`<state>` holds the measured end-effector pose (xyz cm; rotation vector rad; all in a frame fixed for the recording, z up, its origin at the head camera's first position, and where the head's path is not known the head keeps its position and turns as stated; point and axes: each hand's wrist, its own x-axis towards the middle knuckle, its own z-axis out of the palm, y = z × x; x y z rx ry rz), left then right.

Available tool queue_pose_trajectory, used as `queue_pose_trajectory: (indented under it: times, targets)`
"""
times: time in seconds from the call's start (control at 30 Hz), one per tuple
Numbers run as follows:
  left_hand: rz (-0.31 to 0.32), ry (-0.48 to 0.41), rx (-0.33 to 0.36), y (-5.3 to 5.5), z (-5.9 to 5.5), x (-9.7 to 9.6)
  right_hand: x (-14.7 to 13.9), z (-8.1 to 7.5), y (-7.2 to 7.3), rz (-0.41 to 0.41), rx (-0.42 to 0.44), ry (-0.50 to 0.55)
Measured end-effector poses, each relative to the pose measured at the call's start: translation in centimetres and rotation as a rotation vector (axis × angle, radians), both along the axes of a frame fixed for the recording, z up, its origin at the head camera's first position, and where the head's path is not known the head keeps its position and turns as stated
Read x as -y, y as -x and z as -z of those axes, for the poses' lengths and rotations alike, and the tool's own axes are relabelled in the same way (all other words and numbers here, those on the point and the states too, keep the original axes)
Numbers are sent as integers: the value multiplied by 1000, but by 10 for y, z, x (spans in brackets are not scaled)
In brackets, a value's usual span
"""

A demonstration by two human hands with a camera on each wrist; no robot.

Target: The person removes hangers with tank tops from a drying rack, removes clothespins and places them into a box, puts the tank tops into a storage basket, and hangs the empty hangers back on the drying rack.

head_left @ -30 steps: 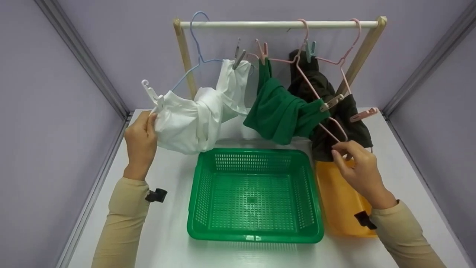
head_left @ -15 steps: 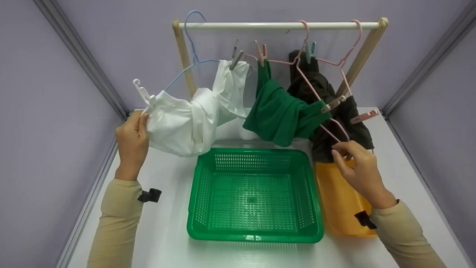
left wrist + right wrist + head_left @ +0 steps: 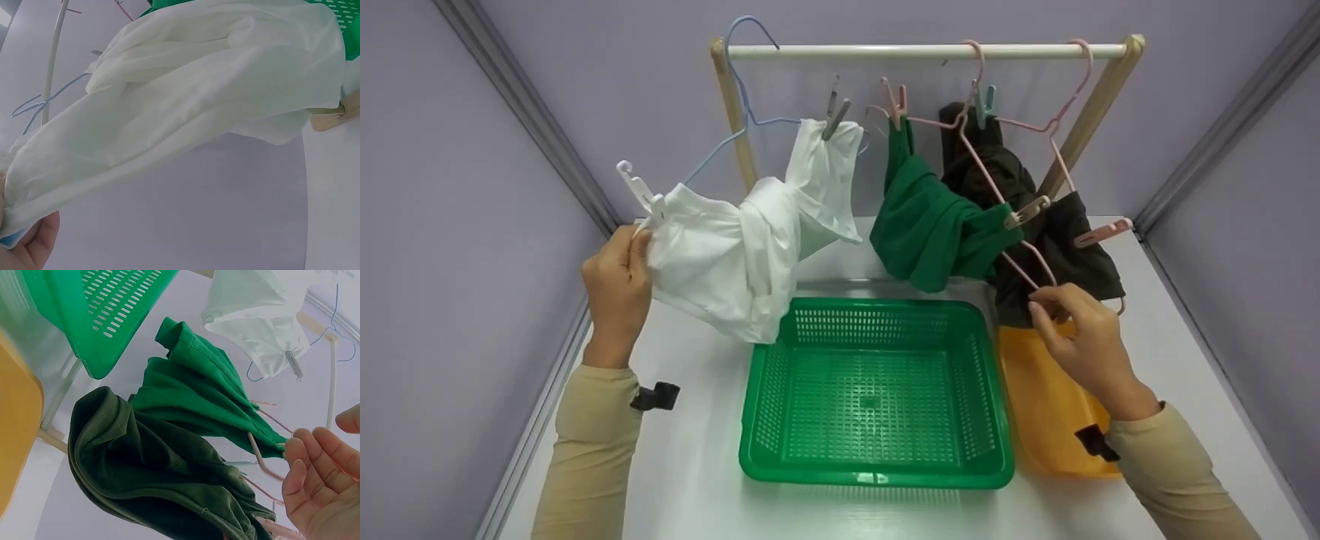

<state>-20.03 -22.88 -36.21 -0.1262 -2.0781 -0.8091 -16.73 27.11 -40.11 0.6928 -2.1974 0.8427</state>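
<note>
In the head view, my left hand (image 3: 615, 292) pinches the left end of a white garment (image 3: 705, 259) on a blue hanger (image 3: 712, 156). The left wrist view shows the cloth (image 3: 169, 107) stretched out from the fingers. A white clothespin (image 3: 634, 184) stands just above that hand, and a grey clothespin (image 3: 835, 116) grips the garment's other end. My right hand (image 3: 1080, 337), fingers loosely bent, is at the lower end of a pink hanger (image 3: 982, 165) bearing a green garment (image 3: 934, 217). In the right wrist view, thumb and fingers are apart, and the hanger passes behind them.
A white rail (image 3: 870, 51) on wooden posts carries the hangers. A dark green garment (image 3: 1084, 259) hangs at the right with a pink clothespin (image 3: 1102, 232). Below stand a green basket (image 3: 877, 478) and an orange-yellow bin (image 3: 1046, 420). Grey walls enclose the table.
My left hand has moved left, drawing the white garment and blue hanger with it. The white garment's lower edge hangs lower. The pink hangers have shifted slightly; my right hand has stayed put.
</note>
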Motion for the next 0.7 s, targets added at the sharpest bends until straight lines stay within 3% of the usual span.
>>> queue_pose_trajectory:
  times: [0.33, 0.7]
  targets:
    - [38, -34, -32, 1, -5, 6, 4, -2, -2, 30, 8, -9]
    - [78, -33, -55, -1, -2, 7, 7, 1, -1, -10, 2, 7]
